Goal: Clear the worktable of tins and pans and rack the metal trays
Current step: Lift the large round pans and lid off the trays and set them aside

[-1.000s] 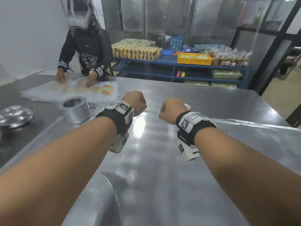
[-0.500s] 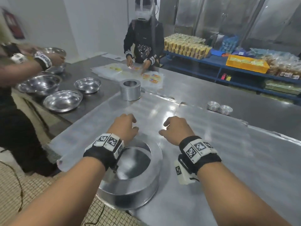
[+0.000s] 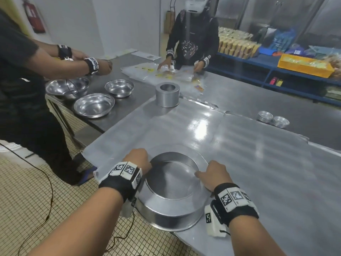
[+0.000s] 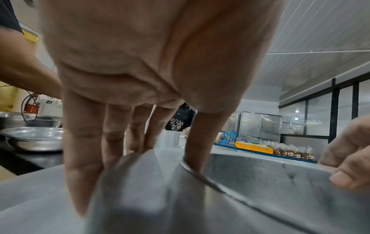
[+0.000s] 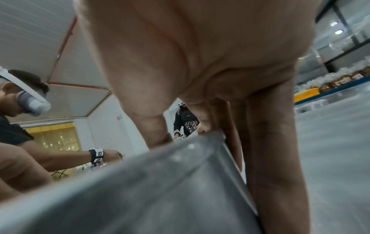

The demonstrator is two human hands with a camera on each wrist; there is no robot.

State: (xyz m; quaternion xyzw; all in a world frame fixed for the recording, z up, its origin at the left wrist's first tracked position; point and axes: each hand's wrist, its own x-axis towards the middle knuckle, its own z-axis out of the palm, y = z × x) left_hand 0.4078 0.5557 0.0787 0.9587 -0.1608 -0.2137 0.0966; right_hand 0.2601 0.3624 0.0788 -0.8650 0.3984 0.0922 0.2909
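While both hands clamp opposite rims, large round cake pan [image 3: 171,204] sits between them at near edge of steel worktable [image 3: 258,163]. Left hand [image 3: 137,159]: thumb inside rim, fingers [image 4: 84,142] down outer wall. Right hand [image 3: 214,175]: same grip on right rim, thumb inside. Beyond hands: smaller round tin [image 3: 167,94]. Far right of right hand: two stacks of small tart tins [image 3: 273,119]. Left of left hand: three steel bowls [image 3: 94,105].

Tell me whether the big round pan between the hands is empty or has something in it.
Empty: the big round pan shows only bare shiny metal inside, with the left hand and right hand gripping its rim.
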